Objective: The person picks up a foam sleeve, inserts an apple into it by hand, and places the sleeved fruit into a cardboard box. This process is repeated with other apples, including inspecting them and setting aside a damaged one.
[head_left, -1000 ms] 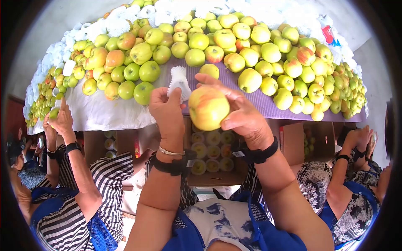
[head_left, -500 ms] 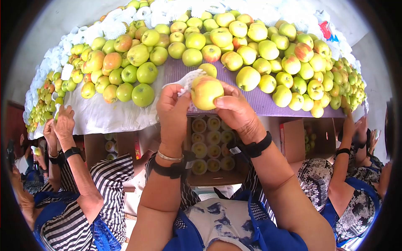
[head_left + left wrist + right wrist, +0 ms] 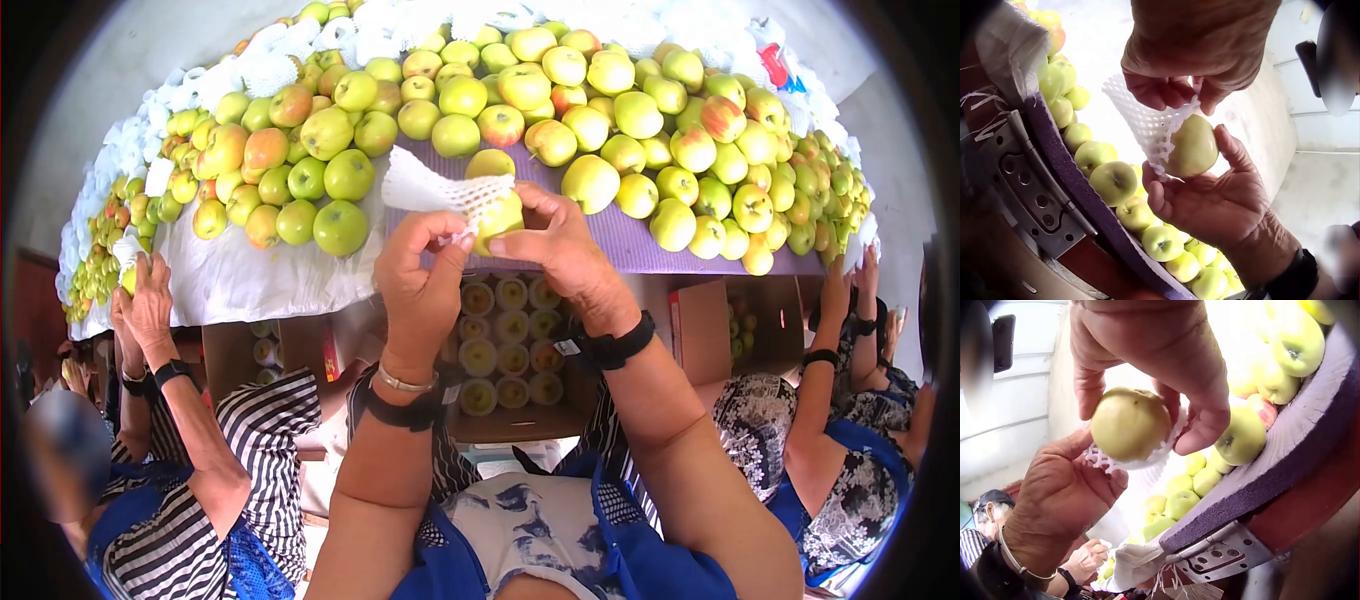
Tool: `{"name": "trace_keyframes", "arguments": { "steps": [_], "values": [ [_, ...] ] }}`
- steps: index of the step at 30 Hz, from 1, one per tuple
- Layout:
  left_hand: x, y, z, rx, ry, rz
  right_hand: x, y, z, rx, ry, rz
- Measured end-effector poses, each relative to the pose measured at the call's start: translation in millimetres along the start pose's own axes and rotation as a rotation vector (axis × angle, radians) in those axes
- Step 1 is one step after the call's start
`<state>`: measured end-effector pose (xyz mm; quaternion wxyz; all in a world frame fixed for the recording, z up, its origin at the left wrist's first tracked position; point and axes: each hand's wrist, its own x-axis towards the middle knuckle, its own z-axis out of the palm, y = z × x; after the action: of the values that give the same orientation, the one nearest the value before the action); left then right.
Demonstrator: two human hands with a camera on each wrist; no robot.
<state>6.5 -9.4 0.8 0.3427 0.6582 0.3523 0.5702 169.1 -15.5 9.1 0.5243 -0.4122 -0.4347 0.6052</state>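
Note:
Between both hands is a yellow-green apple (image 3: 1194, 147), partly inside a white foam net sleeve (image 3: 425, 185). My left hand (image 3: 420, 275) pinches the sleeve's edge between thumb and fingers at the apple's left side. With thumb and fingers around the other side, my right hand (image 3: 570, 260) grips the apple. In the left wrist view the sleeve stretches over one end of the apple, its loose end sticking out away from the fruit. The apple's bare end shows in the right wrist view, with the net rim around its far side.
Heaped apples (image 3: 640, 115) cover the purple-padded table (image 3: 620, 245), with piled foam sleeves (image 3: 270, 60) behind. Below its edge, a cardboard box (image 3: 510, 425) holds rows of sleeved apples. Other people work on both sides, one with hands (image 3: 150, 305) at the left. A metal hinge (image 3: 1225, 553) sits beneath the tabletop.
The right hand has brought the apple left to the sleeve. The left hand has drawn the sleeve's mouth over part of the apple, and both hands now meet at it.

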Motion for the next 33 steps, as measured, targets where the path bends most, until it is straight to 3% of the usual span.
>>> {"name": "trace_keyframes", "arguments": {
  "steps": [4, 10, 13, 16, 19, 22, 25, 28, 29, 33],
  "values": [
    [-1, 5, 4, -0.039, -0.059, -0.118, 4, 9, 4, 0.166, 0.083, -0.140],
    [-5, -5, -2, -0.211, -0.141, -0.169, 5, 27, 9, -0.249, 0.286, -0.449],
    [-4, -9, -2, -0.246, -0.122, -0.103, 6, 24, 7, -0.644, 0.288, -0.606],
    [-1, 4, 4, -0.502, -0.053, -0.313, 3, 14, 13, -0.836, 0.322, -0.728],
    [-1, 6, 11, -0.352, 0.025, -0.307, 1, 16, 16, -0.985, 0.281, -0.774],
    [-1, -6, 10, -0.377, 0.032, -0.322, 2, 18, 18, -0.997, 0.230, -0.842],
    [2, 4, 6, -0.528, 0.079, -0.360, -5, -2, 20, -0.701, 0.187, -0.695],
    [2, 0, 5, -0.656, 0.133, -0.403, 1, 11, 15, -0.089, 0.184, -0.509],
    [2, 1, 5, -0.701, 0.118, -0.417, 2, 12, 14, -0.120, 0.224, -0.538],
    [2, 0, 5, -0.783, 0.064, -0.452, 1, 11, 10, 0.038, 0.178, -0.375]
  ]
}}
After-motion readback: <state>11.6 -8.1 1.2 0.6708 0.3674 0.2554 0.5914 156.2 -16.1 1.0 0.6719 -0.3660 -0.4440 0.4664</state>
